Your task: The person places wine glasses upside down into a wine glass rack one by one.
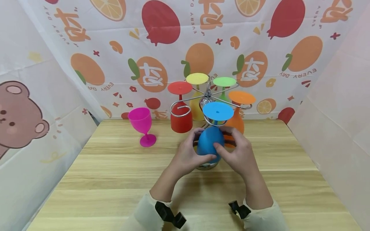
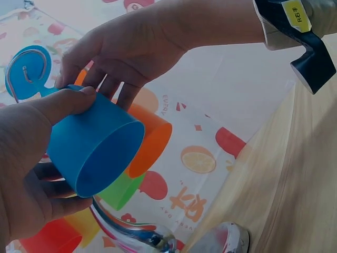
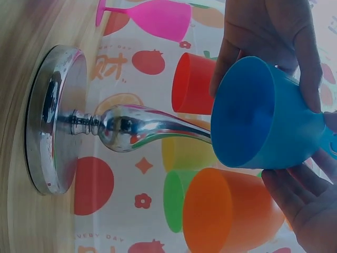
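Observation:
A blue plastic goblet [image 1: 209, 141] hangs upside down in a curled wire hook of a chrome rack [image 1: 207, 93], its foot above the hook. My left hand [image 1: 188, 158] holds the bowl from the left, thumb across the near side. From the right, my right hand [image 1: 240, 152] grips the same bowl, its thumb on the front. The goblet's open mouth [image 3: 245, 113] faces down in the right wrist view. Around the rack hang a red goblet [image 1: 181, 122], a yellow goblet [image 1: 197, 78], a green goblet [image 1: 224, 81] and an orange goblet [image 1: 242, 97], all inverted.
A magenta goblet [image 1: 140, 120] stands upright on the wooden table [image 1: 115, 179], left of the rack. The rack's round chrome base [image 3: 52, 118] rests on the table. Fruit-printed cloth [image 1: 185, 32] hangs behind, and pale cloth walls flank both sides.

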The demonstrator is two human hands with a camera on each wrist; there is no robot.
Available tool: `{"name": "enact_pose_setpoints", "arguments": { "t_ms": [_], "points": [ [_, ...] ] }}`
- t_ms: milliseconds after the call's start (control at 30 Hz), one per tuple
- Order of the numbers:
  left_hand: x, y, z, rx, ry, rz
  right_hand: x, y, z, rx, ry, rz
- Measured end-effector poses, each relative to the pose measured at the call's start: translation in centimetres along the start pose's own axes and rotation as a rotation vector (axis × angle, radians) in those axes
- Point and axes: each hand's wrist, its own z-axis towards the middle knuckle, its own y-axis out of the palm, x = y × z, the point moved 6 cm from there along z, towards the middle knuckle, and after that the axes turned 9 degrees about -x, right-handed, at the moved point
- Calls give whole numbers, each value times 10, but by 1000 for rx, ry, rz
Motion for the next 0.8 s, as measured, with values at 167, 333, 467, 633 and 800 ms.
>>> {"name": "enact_pose_setpoints", "arguments": {
  "t_ms": [167,333,467,633,800],
  "points": [
    [-1,0,0,-1,-8,27,1,1,0,-10,7,15],
    [0,1,1,0,0,60,2,1,0,-12,6,26],
    [0,1,1,-6,2,66,2,2,0,-17,5,27],
    [-1,1,1,-10,-2,63,2,2,0,-19,5,29],
    [0,1,2,-8,0,56,1,2,0,-19,0,24]
  ]
}}
